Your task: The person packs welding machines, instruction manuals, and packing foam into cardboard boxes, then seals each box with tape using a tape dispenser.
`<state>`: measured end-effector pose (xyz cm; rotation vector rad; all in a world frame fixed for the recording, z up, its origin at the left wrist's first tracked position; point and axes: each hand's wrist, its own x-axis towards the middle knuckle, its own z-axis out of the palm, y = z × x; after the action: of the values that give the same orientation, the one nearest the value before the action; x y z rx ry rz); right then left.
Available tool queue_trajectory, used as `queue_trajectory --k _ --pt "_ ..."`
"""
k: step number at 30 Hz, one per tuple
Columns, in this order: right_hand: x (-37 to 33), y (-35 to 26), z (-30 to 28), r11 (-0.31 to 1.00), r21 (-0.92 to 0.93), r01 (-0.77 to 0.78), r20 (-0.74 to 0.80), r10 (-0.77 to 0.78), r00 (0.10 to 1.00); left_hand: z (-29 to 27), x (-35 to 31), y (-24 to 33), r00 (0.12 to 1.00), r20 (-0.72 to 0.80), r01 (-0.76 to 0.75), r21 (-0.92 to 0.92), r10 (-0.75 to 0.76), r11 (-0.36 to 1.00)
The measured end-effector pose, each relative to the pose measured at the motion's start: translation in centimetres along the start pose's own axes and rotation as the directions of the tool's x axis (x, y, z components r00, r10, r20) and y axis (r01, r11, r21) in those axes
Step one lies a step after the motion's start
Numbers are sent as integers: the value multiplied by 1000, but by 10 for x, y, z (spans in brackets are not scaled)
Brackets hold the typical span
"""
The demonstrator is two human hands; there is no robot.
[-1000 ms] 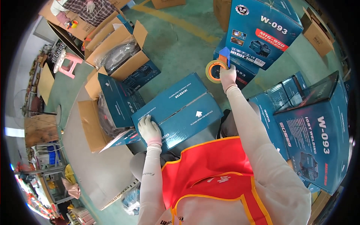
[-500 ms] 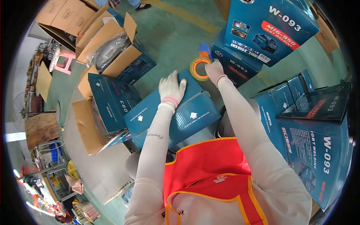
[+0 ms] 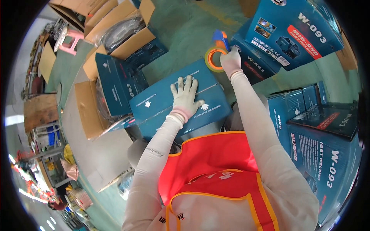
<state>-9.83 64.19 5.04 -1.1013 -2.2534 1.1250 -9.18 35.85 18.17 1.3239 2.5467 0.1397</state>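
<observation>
A blue cardboard carton (image 3: 211, 94) with white arrows lies in front of me, its two top flaps meeting along a middle seam. Flat on that top, across the seam, rests my left hand (image 3: 185, 97) in a pale glove, fingers spread. My right hand (image 3: 232, 61), also gloved, is closed around the handle of a tape dispenser (image 3: 221, 37) with blue and orange parts. Its roll of yellowish tape (image 3: 208, 61) hangs just beyond the carton's far right corner, apart from the carton. The fingers partly hide the dispenser's grip.
Two open cartons stand to the left, one holding a plastic-wrapped item (image 3: 121, 32). Stacked blue cartons (image 3: 269, 42) rise at the far right, with more cartons (image 3: 323, 154) beside my right arm. A pink stool (image 3: 70, 41) stands at the far left.
The carton's top flaps have come down level and now meet at the seam. My left hand has spread its fingers across them. My right hand still holds the tape dispenser.
</observation>
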Motion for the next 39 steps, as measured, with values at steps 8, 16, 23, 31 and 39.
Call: queue_trajectory --k 8,16,23,31,39 --pt "-82 -154 55 725 684 -83 442 -322 837 35 -33 -61 905 -395 -266 -237 157 934" --pt "-87 -189 92 911 409 46 696 -345 630 20 -93 -170 688 -650 524 137 -323 840" --pt "-93 -191 72 937 175 302 674 -338 657 6 -75 -164 756 -549 410 -31 -358 912" --pt "-43 -107 -23 952 250 174 296 -246 923 3 -81 -165 754 -550 411 -31 -359 911" --pt "-43 -73 -60 985 -11 -172 287 167 943 4 -70 -163 769 -528 396 -51 -361 917"
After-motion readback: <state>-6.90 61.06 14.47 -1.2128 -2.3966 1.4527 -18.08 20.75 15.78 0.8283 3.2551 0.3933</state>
